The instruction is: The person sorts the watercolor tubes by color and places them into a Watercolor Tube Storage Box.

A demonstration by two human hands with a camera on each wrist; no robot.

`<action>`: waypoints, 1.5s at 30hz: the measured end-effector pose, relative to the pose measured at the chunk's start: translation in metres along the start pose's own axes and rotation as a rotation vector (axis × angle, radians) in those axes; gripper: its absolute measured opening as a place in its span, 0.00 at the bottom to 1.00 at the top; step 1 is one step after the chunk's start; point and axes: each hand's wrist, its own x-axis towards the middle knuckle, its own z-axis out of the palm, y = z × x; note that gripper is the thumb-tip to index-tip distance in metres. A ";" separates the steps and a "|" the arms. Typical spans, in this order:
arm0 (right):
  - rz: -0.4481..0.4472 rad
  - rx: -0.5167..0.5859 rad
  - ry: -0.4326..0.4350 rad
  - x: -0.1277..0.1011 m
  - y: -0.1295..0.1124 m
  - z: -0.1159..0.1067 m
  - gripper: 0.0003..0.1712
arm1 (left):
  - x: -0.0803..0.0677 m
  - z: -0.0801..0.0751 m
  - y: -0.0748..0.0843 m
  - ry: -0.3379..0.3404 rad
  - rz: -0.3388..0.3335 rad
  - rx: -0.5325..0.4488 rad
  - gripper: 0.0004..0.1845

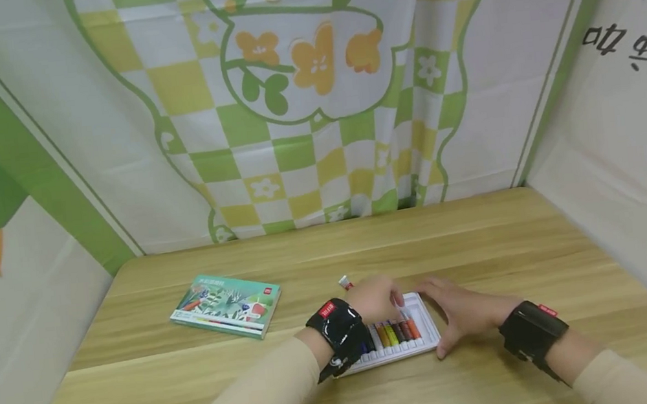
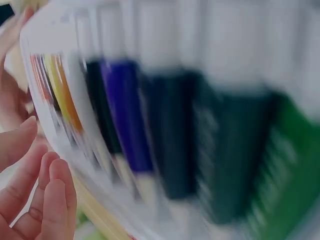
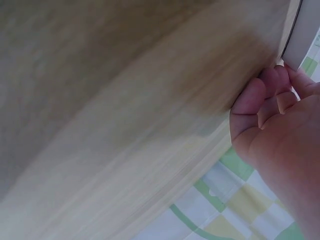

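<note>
A white tray of paint tubes [image 1: 416,343] is set on the wooden desk [image 1: 479,239], near its front edge. The left hand [image 1: 376,298] is held over the tray's far left part; whether its grip is pinching the small red-tipped tube [image 1: 345,283] seen just beyond the fingers cannot be told, the view being blurred. The right hand [image 1: 462,309] is laid against the tray's right edge, its grip spread and relaxed. A green box [image 1: 226,305] lies well apart to the left.
</note>
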 end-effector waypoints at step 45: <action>0.045 -0.009 -0.013 0.001 0.003 0.000 0.69 | 0.004 -0.026 -0.069 0.190 -0.360 -0.340 0.14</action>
